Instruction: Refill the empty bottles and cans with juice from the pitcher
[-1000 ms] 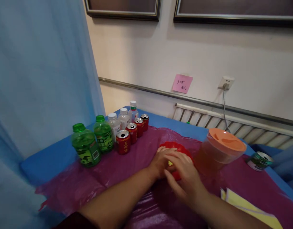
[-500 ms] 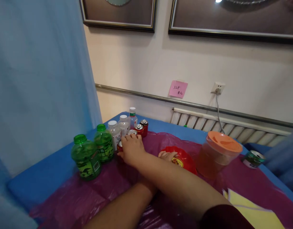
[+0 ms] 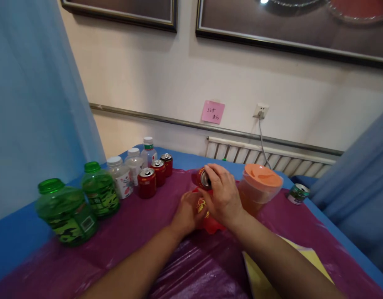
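Observation:
My right hand [image 3: 225, 195] is closed around a red drink can [image 3: 199, 177], which is tipped on its side with its top facing me. Below the can is a red plate [image 3: 212, 224] with a yellow print. At the plate's left side my left hand [image 3: 185, 212] grips its edge, with the thumb over the plate; the fingers are blurred and partly hidden. Left of the hands, three red cans stand upright in a slanting row, the nearest red can [image 3: 147, 185] in front. Behind them stand clear white-capped bottles [image 3: 124, 182].
Two green bottles [image 3: 69, 220] stand at the left. Right of the plate is a pitcher [image 3: 252, 193] with an orange lid, and farther right a green can [image 3: 298, 194]. A yellow cloth [image 3: 260, 272] lies under my right forearm. Purple plastic sheeting [image 3: 123, 241] covers the blue table.
My right hand has lifted a red can from the row and carried it right, over the plate. My arms are uncrossed, and my left hand is at the plate's left side. The view has shifted right.

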`<state>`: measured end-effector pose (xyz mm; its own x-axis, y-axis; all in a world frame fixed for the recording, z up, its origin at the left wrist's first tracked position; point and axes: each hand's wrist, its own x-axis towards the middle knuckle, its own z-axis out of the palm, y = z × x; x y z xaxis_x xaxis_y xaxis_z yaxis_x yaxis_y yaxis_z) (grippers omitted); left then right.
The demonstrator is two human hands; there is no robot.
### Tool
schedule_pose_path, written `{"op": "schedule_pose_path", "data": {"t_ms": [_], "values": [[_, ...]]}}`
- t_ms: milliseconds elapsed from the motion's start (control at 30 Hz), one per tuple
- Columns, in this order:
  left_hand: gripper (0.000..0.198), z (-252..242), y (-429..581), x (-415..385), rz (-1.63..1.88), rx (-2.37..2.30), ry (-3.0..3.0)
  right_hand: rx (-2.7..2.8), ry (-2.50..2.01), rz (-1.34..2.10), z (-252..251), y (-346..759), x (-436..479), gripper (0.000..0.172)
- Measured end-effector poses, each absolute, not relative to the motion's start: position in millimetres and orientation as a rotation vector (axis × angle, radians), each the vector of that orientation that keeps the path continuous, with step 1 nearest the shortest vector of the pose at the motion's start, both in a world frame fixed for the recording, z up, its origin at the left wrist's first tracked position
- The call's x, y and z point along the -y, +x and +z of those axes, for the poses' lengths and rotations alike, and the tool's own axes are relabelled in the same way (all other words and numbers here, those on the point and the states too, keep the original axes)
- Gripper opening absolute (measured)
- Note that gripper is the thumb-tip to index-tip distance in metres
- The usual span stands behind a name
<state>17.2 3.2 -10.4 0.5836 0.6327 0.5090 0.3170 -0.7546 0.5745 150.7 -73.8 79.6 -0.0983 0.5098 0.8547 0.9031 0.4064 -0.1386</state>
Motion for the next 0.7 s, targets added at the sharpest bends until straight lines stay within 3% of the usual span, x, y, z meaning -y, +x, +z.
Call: {"op": "schedule_pose_path", "data": {"t_ms": [233,500,700], "values": [[0.071,-3,15,-2,1.126,-0.809,2.384,1.793,-1.187,-0.242,63,201,91,0.061],[0.072,-1,13,8,0.951,-0.587,2.339,1.936,-1.127,0.207,55,216,93,0.066],[0.073,-5,13,9,0.869,-0.648,2.222,2.018,-1.136,0.199,61,209,98,0.07]]}}
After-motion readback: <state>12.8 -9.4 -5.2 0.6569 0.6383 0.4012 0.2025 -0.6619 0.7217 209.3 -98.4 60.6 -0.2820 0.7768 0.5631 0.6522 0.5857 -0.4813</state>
